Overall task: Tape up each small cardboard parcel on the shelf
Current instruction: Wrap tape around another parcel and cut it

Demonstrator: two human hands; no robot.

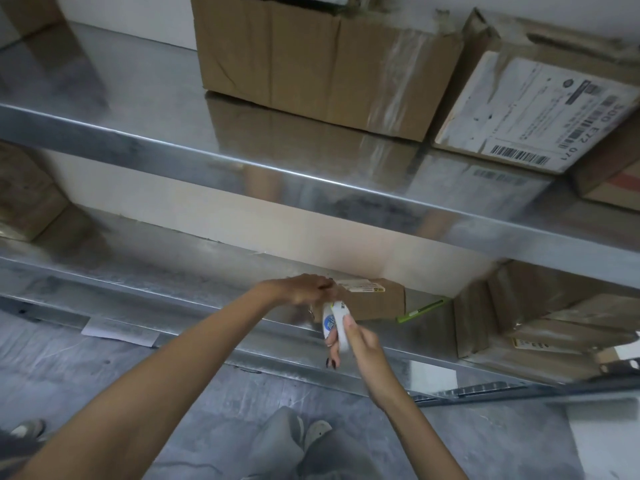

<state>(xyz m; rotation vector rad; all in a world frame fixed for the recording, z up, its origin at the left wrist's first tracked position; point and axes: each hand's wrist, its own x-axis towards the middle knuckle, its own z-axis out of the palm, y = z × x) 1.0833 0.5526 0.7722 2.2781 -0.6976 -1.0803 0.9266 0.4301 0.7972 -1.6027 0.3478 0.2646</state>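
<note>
Galvanised steel shelving, two tiers, seen from above by a person standing in front of it. Work is on the lower shelf (138, 251).

- Small parcel (375, 301): brown cardboard, on the lower shelf close to its front lip, just beyond both hands. Its long axis runs side to side, roughly along the shelf edge. A pale label (362, 285) sits on its top.
- Left hand (306, 289): over the parcel's left end, fingers turned down onto it. It is motion-blurred, so I cannot tell whether it pinches a tape end or only steadies the box.
- Right hand (362, 342): nearer the body than the parcel, clamped on a white tape roll (334, 327) held on edge.
- The hands are close together, with the roll between them. The left hand is the nearer to the parcel.

Judgement: the tape has to travel rightward from the left hand, along the parcel's length, so the right hand must carry the roll up and across the top.

Around:
- A green tool (420, 310) lies just right of the parcel, in the roll's likely path.
- A bigger opened box (540, 323) stands further right of the hands.
- The upper shelf (242, 161) overhangs above the hands and limits headroom.
- Large boxes (311, 64) sit up there.
- A paper slip (119, 332) lies well left of the hands.
</note>
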